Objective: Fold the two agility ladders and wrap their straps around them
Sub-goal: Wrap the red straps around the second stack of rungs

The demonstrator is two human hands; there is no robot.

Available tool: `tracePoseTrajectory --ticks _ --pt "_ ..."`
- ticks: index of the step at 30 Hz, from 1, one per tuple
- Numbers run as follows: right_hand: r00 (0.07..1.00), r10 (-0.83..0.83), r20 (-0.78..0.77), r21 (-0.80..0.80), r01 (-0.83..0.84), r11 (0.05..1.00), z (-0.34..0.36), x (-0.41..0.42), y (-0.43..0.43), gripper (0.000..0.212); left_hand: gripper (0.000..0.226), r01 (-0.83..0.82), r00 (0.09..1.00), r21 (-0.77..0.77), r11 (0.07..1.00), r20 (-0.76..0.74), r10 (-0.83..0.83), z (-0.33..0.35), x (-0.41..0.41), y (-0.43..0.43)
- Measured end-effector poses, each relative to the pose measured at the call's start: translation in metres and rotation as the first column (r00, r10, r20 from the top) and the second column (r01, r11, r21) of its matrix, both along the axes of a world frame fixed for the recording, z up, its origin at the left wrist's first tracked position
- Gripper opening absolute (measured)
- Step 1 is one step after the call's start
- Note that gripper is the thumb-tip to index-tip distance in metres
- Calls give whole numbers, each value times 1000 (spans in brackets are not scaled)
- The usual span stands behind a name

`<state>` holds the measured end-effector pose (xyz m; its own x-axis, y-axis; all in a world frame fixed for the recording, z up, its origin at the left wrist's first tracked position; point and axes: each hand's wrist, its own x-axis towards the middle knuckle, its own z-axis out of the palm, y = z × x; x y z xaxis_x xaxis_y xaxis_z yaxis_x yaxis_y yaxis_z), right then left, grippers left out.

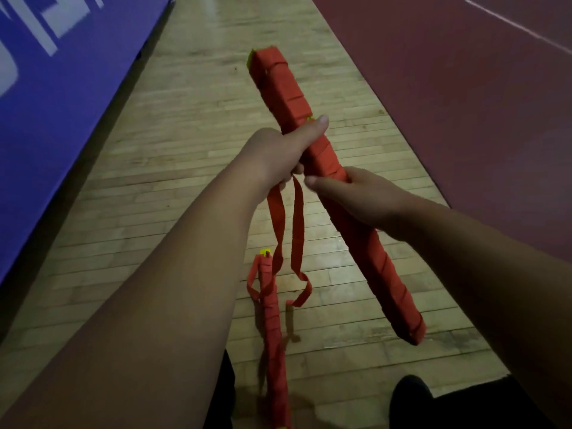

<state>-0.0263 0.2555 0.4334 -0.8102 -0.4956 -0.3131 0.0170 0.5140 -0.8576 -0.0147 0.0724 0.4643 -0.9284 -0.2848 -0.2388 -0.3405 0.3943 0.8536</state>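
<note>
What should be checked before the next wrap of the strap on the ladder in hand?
1. Left hand grip on the held ladder: ok, fingers curled round its middle.
2. Right hand grip lower on the bundle: ok.
3. Strap fully wound: not ok, a loose strap hangs below the left hand.
4. Loose strap free of the second ladder on the floor: cannot tell, they overlap in this view.
5. Second ladder finished: not ok, a strap loop sticks out near its far end.
</note>
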Motion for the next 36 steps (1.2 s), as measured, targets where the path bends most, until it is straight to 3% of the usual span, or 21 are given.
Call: tracePoseTrajectory --ticks 3,6,10,15,21,25,29,32,36 --pt "992 38 118 -156 -20 988 13 -4 12 55 71 106 990 73 992 -106 -98 11 4 -2" --pt "933 206 294 -376 -85 923 21 -4 20 49 62 207 965 152 966 -193 -176 18 9 1" --pt "870 344 353 -459 -158 874 21 -1 18 51 60 261 955 183 948 -193 -225 18 12 6" --pt "934 153 323 -272 -63 960 16 1 9 40 70 146 979 -46 988 -136 -151 20 8 5" --pt "993 -118 -19 66 119 991 -12 0 -1 40 78 51 999 -302 952 9 -50 6 3 6" --pt "968 -102 -230 245 159 956 -25 0 -5 52 90 -18 998 -193 981 54 29 -3 2 12" --pt "961 -72 -269 292 153 944 -23 3 -8 64 86 -106 993 -112 988 40 111 -1 2 18" --pt "980 -34 -197 222 78 972 -17 5 -8 59 72 -122 992 -42 992 19 122 3 5 16" --pt "998 57 32 -26 -56 998 7 2 4 46 55 -35 994 117 993 -102 47 11 8 12"
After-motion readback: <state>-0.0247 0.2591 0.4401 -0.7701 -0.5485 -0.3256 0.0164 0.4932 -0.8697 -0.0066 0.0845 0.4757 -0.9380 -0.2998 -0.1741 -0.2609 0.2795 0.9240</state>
